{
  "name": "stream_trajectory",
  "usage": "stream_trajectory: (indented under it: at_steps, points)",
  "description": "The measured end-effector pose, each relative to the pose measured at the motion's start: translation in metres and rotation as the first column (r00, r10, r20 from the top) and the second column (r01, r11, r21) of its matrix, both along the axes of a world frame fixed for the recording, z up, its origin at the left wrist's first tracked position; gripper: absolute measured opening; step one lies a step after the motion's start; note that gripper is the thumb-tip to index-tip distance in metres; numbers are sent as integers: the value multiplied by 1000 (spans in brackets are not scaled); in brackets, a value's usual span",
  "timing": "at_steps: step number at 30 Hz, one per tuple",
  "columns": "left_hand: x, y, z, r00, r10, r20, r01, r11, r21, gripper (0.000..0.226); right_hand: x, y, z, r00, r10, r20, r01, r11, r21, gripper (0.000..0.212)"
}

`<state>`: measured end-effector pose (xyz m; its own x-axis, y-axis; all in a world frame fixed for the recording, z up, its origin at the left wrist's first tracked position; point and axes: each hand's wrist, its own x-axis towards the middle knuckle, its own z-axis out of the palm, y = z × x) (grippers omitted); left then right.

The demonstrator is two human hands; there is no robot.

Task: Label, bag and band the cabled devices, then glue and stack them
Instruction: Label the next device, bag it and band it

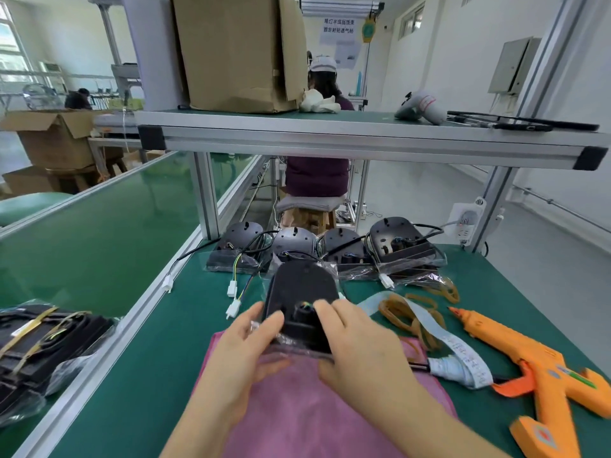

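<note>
Holding the black device [299, 292] from both sides. The left hand [244, 355] has its thumb on the near-left edge with fingers curled beneath. The right hand [358, 345] lies over the near-right corner, fingertips by the cable socket. Both grips are closed on the housing, with no slack visible. A clear bag [291, 347] is crumpled at the near end; how far the device sits inside it cannot be told.

Device rests on a pink cloth [314, 411] at the front middle of the desk [158, 358].

Supplies to the right: loose rubber bands [408, 314], a label strip [463, 357] and an orange glue gun [532, 358], lying flat with no hand on it.

Back row: four bagged devices [401, 247] standing side by side, connectors trailing forward; no bands seen on them.

On the left belt, a banded stack [39, 338].

Judgement: bagging of this unit is in progress. Banding of it and the back row, gluing and stacking appear to remain.
</note>
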<state>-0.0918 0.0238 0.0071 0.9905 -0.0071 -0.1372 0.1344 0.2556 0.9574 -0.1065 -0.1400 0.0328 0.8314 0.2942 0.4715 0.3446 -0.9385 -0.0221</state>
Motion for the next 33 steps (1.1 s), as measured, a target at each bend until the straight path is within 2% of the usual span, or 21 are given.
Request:
stream_trajectory:
  at_steps: [3, 6, 9, 11, 13, 15, 16, 18, 20, 21, 23, 24, 26, 27, 28, 30, 32, 33]
  points:
    - [-22, 3, -20, 999, -7, -54, 7, 1000, 6, 35, -22, 0, -17, 1000, 0, -8, 0, 1000, -2, 70]
    - [-35, 5, -38, 993, 5, -120, -2, 1000, 25, 39, -39, -1, -31, 998, -28, -59, 27, 1000, -11, 76]
    - [-44, 7, -53, 996, -24, -81, 41, 976, 215, 40, -54, 3, -42, 988, -49, -149, 56, 997, 47, 75]
    - [-49, 7, -57, 995, -65, -69, 85, 939, 332, 49, -60, 3, -46, 988, -52, -143, 65, 994, 85, 70]
    - [-49, 12, -59, 991, -125, -38, 127, 858, 497, 62, -62, 3, -52, 990, -47, -131, 65, 989, 134, 64]
    - [-46, 17, -57, 972, -235, -7, 182, 733, 655, 71, -65, 8, -56, 987, -45, -154, 62, 992, 108, 52]
    - [-44, 19, -57, 961, -278, -12, 202, 667, 718, 74, -65, 10, -56, 982, -81, -170, 94, 993, 69, 41]
    - [-42, 22, -58, 958, -283, -37, 204, 586, 784, 74, -67, 10, -56, 968, -157, -194, 185, 973, 139, 25]
    - [-40, 22, -63, 978, -208, -6, 128, 577, 806, 69, -69, 5, -64, 974, -32, -223, 90, 963, 254, 40]
    - [-39, 20, -65, 985, -173, 18, 83, 562, 823, 69, -71, 0, -59, 959, 18, -281, 60, 962, 268, 49]
    - [-36, 16, -66, 987, -155, 49, 29, 464, 885, 70, -68, -18, -45, 900, 56, -432, 41, 976, 212, 63]
    - [-33, 15, -65, 982, -182, 53, 27, 412, 911, 69, -57, -34, -45, 923, 55, -381, 51, 963, 264, 65]
    - [-27, 15, -61, 967, -256, 6, 94, 377, 921, 77, -37, -70, -41, 961, -12, -277, 104, 942, 318, 59]
    - [-24, 15, -58, 956, -291, -14, 128, 376, 918, 87, -26, -88, -37, 957, -134, -258, 212, 928, 306, 55]
    - [-21, 16, -56, 949, -314, -26, 147, 369, 918, 95, -12, -107, -32, 929, -274, -250, 338, 902, 267, 50]
    - [-18, 18, -51, 951, -310, 1, 136, 420, 897, 92, 10, -143, -21, 764, -557, -325, 586, 811, -12, 43]
    - [-15, 17, -47, 950, -310, 40, 117, 472, 874, 69, 25, -166, -20, 576, -671, -467, 659, 720, -220, 37]
    - [-14, 17, -47, 949, -311, 54, 108, 482, 869, 58, 30, -172, -21, 520, -662, -540, 666, 710, -229, 33]
